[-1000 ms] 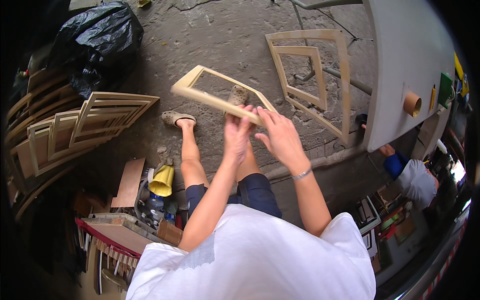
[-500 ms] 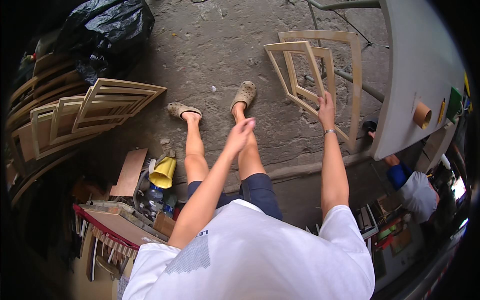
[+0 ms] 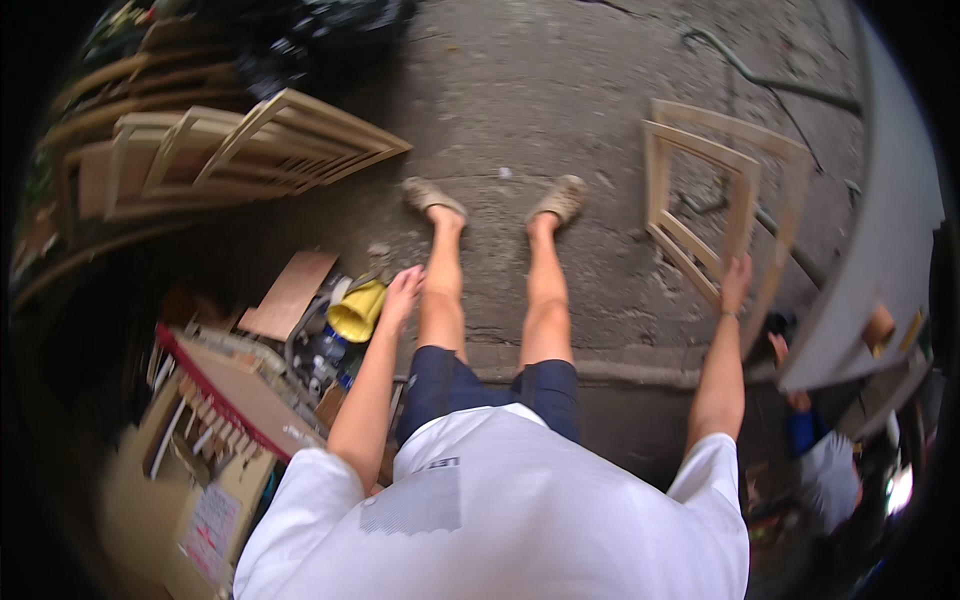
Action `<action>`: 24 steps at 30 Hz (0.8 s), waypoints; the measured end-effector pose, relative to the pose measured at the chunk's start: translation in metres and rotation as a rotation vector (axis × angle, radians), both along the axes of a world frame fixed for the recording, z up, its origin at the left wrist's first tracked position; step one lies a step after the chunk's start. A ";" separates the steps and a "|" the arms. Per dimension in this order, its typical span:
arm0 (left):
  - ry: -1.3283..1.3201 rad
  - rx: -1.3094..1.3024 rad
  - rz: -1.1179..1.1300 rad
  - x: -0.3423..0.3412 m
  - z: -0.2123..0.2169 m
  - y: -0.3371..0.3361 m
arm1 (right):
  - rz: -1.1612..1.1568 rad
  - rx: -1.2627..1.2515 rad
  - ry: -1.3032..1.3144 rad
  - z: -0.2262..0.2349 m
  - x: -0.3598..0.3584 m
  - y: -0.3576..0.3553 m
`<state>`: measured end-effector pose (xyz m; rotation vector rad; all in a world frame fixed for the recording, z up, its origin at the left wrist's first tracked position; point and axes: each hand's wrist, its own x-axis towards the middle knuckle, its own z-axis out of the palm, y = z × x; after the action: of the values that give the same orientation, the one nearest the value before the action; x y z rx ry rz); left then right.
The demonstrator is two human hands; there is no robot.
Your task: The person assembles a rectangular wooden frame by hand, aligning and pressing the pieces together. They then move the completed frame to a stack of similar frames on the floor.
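Note:
A pale wooden frame point(image 3: 700, 190) stands on edge on the concrete floor at the right, leaning against a second frame point(image 3: 785, 160) behind it. My right hand point(image 3: 735, 280) reaches out and grips the near lower corner of the front frame. Out to the left my left hand point(image 3: 402, 292) hangs free with fingers extended and nothing in it, just above a yellow funnel-shaped thing point(image 3: 358, 310). My bare legs and sandalled feet point(image 3: 560, 200) stretch forward between the two hands.
A pile of similar wooden frames point(image 3: 250, 150) lies at the upper left, with a black bag point(image 3: 320, 30) behind it. Cardboard point(image 3: 290, 295), bottles and an open box point(image 3: 230, 395) crowd the left. A grey board point(image 3: 880, 240) stands at the right, another person point(image 3: 825, 470) below it.
The frame held in both hands a second ago has gone to the right and stands against the other frame. My left hand has let go and swung left and down.

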<state>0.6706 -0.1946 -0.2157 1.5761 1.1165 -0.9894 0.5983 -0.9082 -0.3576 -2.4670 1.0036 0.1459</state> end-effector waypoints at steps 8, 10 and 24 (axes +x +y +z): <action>-0.253 0.028 -0.057 0.030 -0.017 0.055 | -0.093 -0.357 0.253 0.025 0.050 0.064; -0.289 0.025 -0.078 0.025 -0.013 0.061 | -0.014 -0.434 0.235 0.043 0.072 0.115; -0.237 -0.080 0.330 -0.080 0.035 0.161 | 1.201 0.323 -0.427 0.115 0.380 0.790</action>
<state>0.5911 -0.0333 -0.1812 1.3503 1.1107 -0.6034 0.9779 -0.1183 -0.2421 -2.2929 -0.6865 0.1274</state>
